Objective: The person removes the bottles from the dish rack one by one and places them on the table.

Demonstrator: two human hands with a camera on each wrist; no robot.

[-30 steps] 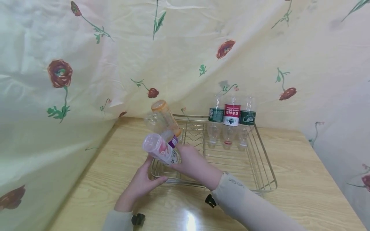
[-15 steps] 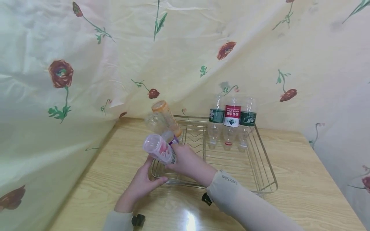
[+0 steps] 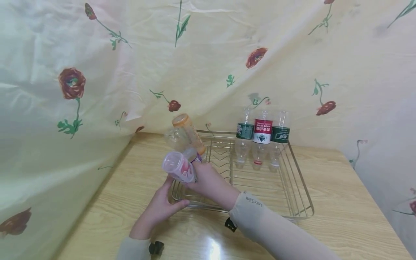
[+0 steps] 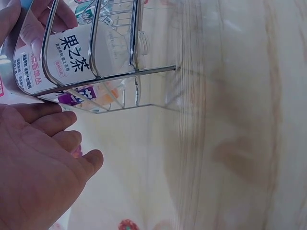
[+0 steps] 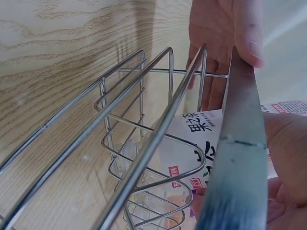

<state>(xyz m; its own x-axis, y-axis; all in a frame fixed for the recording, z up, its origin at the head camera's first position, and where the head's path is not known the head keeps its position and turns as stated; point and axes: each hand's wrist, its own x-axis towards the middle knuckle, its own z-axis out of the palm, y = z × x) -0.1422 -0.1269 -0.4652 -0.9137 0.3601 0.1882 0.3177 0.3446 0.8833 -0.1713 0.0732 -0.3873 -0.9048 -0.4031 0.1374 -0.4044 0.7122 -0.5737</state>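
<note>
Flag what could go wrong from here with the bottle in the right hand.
The pink-labelled bottle is tilted, neck down, so it might tip over the rim of the wire rack if the right hand lets go. It could also nudge the purple-labelled bottle close beside it.

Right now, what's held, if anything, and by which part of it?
Right grip holds the pink-labelled bottle around its label; left grip merely touches the rack.
</note>
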